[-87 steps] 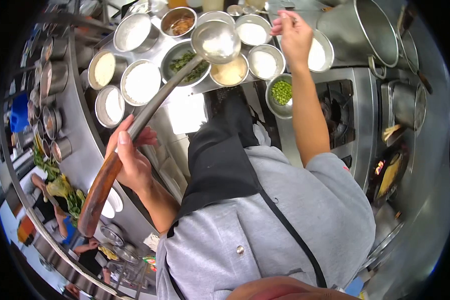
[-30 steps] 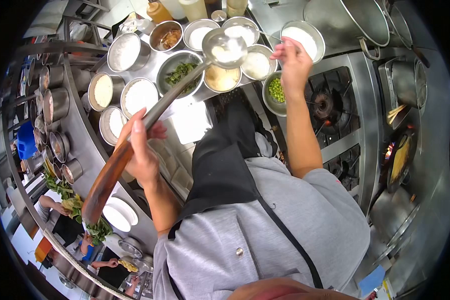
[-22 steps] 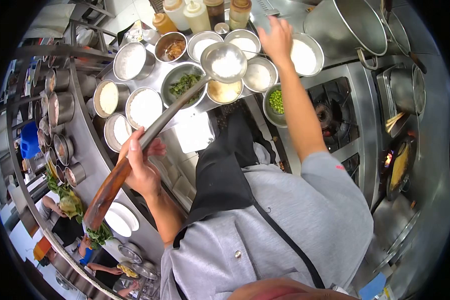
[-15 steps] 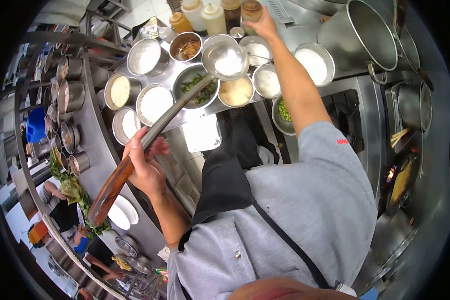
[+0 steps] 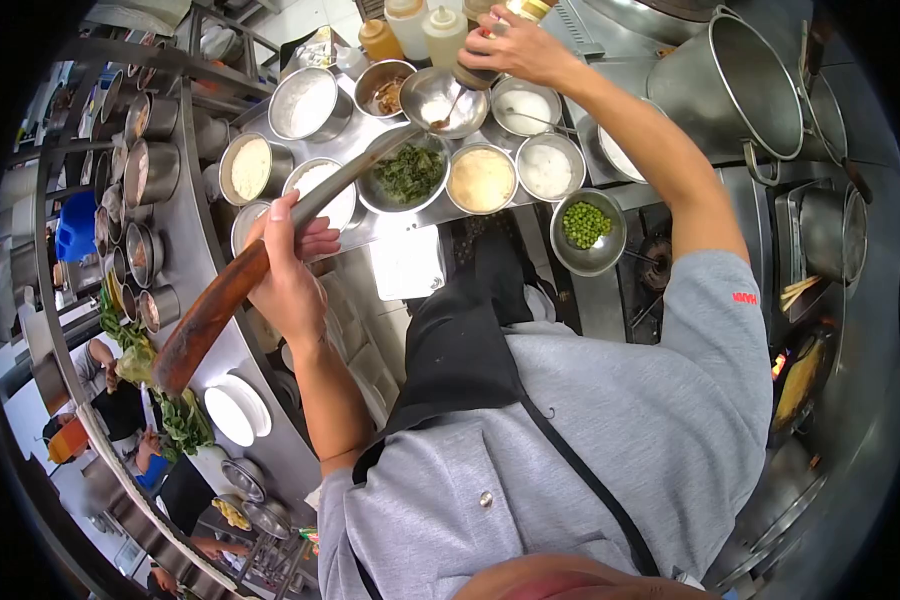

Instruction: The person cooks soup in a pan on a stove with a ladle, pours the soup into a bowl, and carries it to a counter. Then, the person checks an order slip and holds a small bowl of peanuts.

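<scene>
My left hand (image 5: 288, 265) is wrapped round the wooden handle of a long metal ladle (image 5: 355, 165). The ladle's bowl hangs over the front of the ingredient bowls, with something white in it and a streak of dark brown liquid at its edge. My right hand (image 5: 515, 48) grips a squeeze bottle (image 5: 532, 8), tipped so that its dark end is beside the ladle's bowl. Around the ladle are a bowl of leafy greens (image 5: 410, 172), a bowl of pale yellow grains (image 5: 481, 179) and a bowl of brown pieces (image 5: 384, 90).
Green peas fill a bowl (image 5: 588, 225) beside the stove burner (image 5: 655, 262). A large pot (image 5: 755, 90) stands at the right, a pan (image 5: 800, 385) below it. More squeeze bottles (image 5: 444, 35) stand behind the bowls. White plates (image 5: 237, 409) and co-workers are at the left.
My right hand has moved from over the bowls to the bottles, taken hold of one and tipped it over beside the ladle. Brown liquid now shows in the ladle. My left hand keeps its hold.
</scene>
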A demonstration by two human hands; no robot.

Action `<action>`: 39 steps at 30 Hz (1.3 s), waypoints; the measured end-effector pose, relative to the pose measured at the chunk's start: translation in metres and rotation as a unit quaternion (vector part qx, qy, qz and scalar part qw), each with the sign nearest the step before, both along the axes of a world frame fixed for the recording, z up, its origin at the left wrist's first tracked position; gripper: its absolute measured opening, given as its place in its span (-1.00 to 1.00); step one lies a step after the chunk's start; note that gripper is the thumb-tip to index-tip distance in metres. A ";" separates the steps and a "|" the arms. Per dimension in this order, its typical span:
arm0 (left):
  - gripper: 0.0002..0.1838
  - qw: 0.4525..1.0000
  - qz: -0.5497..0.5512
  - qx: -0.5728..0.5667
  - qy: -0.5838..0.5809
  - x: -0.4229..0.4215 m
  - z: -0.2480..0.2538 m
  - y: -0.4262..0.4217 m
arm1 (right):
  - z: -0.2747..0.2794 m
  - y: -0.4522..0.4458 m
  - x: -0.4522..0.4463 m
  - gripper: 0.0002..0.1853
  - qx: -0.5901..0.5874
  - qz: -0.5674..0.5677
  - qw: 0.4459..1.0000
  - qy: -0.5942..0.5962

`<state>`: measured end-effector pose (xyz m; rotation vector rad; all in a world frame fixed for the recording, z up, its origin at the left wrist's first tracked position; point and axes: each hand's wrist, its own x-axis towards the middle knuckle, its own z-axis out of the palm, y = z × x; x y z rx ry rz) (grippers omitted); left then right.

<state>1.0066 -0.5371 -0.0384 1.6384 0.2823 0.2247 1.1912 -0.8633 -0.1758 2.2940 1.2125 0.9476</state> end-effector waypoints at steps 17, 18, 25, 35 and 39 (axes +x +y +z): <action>-0.58 1.000 0.006 0.001 -0.003 -0.001 0.007 -0.006 | -0.001 -0.018 0.011 -0.75 0.089 -0.014 0.995 0.042; -0.58 1.000 0.006 -0.003 -0.004 -0.001 0.008 -0.006 | -0.004 -0.018 0.012 -0.65 0.040 -0.073 0.994 0.068; -0.58 0.999 0.020 -0.015 -0.033 -0.008 0.014 -0.005 | -0.029 -0.021 0.006 -0.33 0.143 -0.152 0.958 0.199; -0.56 0.997 -0.007 -0.010 -0.078 -0.031 0.027 0.012 | -0.111 -0.040 0.010 -0.12 0.641 -0.221 0.632 0.374; -0.48 0.996 -0.043 -0.007 -0.073 -0.044 0.027 0.021 | -0.093 -0.037 -0.044 -0.13 0.636 -0.326 0.654 0.250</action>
